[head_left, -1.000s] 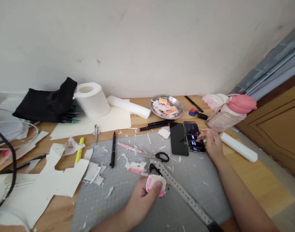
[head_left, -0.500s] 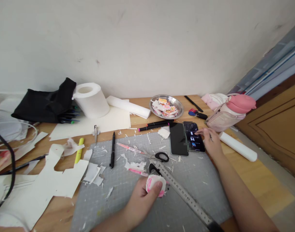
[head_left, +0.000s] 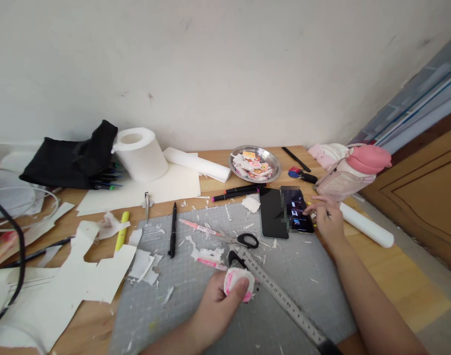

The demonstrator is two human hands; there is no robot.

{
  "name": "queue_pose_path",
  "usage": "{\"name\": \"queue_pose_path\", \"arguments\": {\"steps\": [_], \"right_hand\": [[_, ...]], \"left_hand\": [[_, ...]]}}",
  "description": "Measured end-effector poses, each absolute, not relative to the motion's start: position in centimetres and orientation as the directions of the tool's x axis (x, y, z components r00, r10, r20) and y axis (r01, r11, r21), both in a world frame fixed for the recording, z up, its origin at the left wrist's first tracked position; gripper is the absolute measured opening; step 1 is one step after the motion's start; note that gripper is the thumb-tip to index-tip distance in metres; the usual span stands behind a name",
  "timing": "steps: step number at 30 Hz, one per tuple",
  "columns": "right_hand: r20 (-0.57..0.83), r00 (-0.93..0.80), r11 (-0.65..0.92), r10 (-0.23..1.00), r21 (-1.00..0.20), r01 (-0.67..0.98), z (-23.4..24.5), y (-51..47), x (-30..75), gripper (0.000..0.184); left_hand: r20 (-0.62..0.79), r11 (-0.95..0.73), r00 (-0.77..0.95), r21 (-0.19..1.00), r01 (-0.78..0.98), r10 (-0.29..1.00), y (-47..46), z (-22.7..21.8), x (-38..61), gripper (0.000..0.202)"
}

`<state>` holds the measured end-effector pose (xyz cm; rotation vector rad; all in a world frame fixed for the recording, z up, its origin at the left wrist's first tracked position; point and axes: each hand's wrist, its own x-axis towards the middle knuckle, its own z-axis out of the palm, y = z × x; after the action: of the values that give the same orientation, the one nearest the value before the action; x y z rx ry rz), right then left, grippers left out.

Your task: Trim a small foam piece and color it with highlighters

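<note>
My left hand (head_left: 216,303) pinches a small rounded white piece of paper with pink marks (head_left: 233,280), thumb on top, over the grey cutting mat (head_left: 195,315). My right hand (head_left: 328,222) rests at the right edge of a lit smartphone (head_left: 301,211); its fingers are apart and a fingertip meets the screen. Left of that phone lies a dark-screened device (head_left: 273,214). Scissors (head_left: 247,240) with black handles lie just beyond my left hand. A steel ruler (head_left: 280,296) runs diagonally beside it, and a pink-tipped marker (head_left: 197,227) touches the scissors' blades.
Behind the mat stands a metal dish (head_left: 275,167) of coloured paper scraps. A toilet roll (head_left: 146,160) and a black pen bag (head_left: 62,162) are at the back left. Cut paper sheets (head_left: 73,276) cover the left side. A pink pouch (head_left: 339,182) stands at the right.
My right hand has slid slightly right and down on the phone, its fingertip now nearer the screen's right edge. My left hand keeps the paper piece in place.
</note>
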<state>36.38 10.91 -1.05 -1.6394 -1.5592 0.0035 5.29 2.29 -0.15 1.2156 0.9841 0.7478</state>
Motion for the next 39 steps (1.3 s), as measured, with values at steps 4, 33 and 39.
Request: {"name": "queue_pose_path", "arguments": {"steps": [4, 33, 39], "right_hand": [[0.545, 0.161, 0.163, 0.823, -0.497, 0.852, -1.2, 10.9, 36.5, 0.036], [0.486, 0.083, 0.155, 0.870, -0.429, 0.890, -1.9, 11.7, 36.3, 0.045], [0.553, 0.170, 0.133, 0.816, -0.466, 0.875, -1.6, 11.4, 36.3, 0.050]], "left_hand": [[-0.205, 0.212, 0.434, 0.977, 0.033, 0.877, 2.3, -0.1, 5.3, 0.061], [-0.223, 0.237, 0.448, 0.971, 0.025, 0.866, 2.2, -0.4, 5.2, 0.062], [-0.213, 0.229, 0.438, 0.973, 0.017, 0.873, 2.2, -0.6, 5.3, 0.060]]}}
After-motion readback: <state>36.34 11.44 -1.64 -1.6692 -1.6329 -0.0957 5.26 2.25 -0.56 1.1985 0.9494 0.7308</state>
